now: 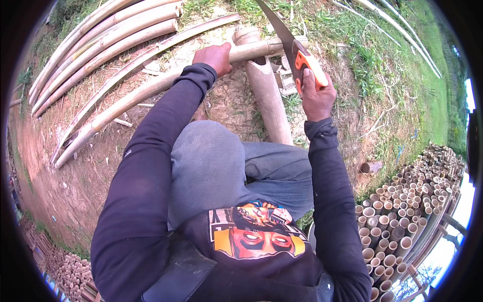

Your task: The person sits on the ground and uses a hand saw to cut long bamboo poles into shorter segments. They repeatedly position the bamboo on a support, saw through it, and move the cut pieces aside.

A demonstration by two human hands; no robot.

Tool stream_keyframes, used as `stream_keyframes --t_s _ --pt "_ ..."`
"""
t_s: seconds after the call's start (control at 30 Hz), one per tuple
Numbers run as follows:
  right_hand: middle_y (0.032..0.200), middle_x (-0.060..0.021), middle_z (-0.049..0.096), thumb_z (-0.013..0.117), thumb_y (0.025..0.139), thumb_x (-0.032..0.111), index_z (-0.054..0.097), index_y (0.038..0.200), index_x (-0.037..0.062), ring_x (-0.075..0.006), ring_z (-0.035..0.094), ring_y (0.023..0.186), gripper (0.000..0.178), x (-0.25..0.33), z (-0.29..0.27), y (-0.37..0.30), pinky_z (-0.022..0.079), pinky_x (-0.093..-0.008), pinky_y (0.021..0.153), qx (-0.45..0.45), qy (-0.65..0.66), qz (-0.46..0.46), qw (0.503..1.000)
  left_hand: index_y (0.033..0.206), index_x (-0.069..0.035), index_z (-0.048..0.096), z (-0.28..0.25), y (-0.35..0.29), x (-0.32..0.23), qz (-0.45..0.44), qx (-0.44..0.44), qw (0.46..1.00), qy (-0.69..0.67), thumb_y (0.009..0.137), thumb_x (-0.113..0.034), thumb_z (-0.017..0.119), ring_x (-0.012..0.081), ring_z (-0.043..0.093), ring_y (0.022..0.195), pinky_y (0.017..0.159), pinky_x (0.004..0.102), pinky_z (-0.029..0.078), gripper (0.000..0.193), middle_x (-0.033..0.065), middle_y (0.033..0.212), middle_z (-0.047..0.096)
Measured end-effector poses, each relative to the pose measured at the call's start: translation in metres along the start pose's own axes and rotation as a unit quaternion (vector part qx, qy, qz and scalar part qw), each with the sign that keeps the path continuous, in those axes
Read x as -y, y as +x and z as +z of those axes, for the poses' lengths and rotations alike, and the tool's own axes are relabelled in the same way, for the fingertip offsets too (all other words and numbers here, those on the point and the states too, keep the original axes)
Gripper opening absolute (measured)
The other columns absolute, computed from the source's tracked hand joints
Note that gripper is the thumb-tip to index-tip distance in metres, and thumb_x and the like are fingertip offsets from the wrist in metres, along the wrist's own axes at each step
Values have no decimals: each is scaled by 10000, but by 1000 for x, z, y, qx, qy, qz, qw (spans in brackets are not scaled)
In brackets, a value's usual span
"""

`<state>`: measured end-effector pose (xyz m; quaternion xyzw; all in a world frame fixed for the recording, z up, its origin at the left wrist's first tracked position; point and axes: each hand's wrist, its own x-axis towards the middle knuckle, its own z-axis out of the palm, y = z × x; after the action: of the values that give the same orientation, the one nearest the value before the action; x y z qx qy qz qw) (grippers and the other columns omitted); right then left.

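left hand [215,58] grip closed around bamboo pole [254,50]; right hand [320,98] grip wrapped round handle of saw [303,58]. pole lay across notched log [269,100]; blade overlapped pole near right end, contact unclear. pole seemed stiff, smooth, apt to roll; best held near log. saw seemed light, blade springy; best held by handle. counted: one saw, one held pole, one log; stack [385,221] uncountable.

The pole [146,90] lies across the log [269,100] near its far end, the saw [289,43] crossing the pole's right end. More poles [136,41] lie far left on the ground [85,196]; a stack [387,221] sits near right.
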<state>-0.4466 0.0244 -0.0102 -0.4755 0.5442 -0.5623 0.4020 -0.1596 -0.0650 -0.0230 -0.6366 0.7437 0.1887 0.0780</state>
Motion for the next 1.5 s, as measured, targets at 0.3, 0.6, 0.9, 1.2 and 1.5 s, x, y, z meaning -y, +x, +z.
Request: stream_keyframes --t_s 0.3,0.6,0.9,1.2,1.5 --pt "699 -9 620 688 1083 205 638 1175 -36 -36 558 557 263 57 -69 -137 468 -203 516 -15 -62 -82 995 1331 -122 625 17 8 7 5 -7 1000 -1 906 -338 815 364 749 1085 933 495 593 513 160 1132 774" --pt "889 -28 724 764 1036 166 690 1158 -42 -47 652 781 252 24 -16 -28 530 -231 667 -12 -86 8 996 1369 -133 610 2 1 1 -5 1 1000 -4 906 -336 820 362 743 1099 938 494 591 547 168 1148 771" --pt "932 -66 698 683 1075 127 634 1153 -55 -81 657 780 204 43 -43 -87 555 -244 674 -7 -116 -40 992 1241 -92 642 18 6 7 19 -44 999 -7 905 -331 819 363 756 1066 906 486 604 449 169 1102 780" --pt "986 -75 742 716 1053 120 664 1185 -64 -82 693 875 232 40 -61 -98 574 -252 756 -12 -111 33 993 1236 -101 646 2 1 1 -7 -5 1000 -13 899 -342 807 362 753 1087 928 502 594 444 165 1116 780" --pt "907 -31 715 765 1030 137 680 1112 -39 -56 666 794 212 4 -10 -15 557 -248 664 -4 -85 -15 996 1245 -106 640 15 6 5 8 -24 1000 -1 907 -325 805 359 758 1066 906 491 601 435 165 1106 781"
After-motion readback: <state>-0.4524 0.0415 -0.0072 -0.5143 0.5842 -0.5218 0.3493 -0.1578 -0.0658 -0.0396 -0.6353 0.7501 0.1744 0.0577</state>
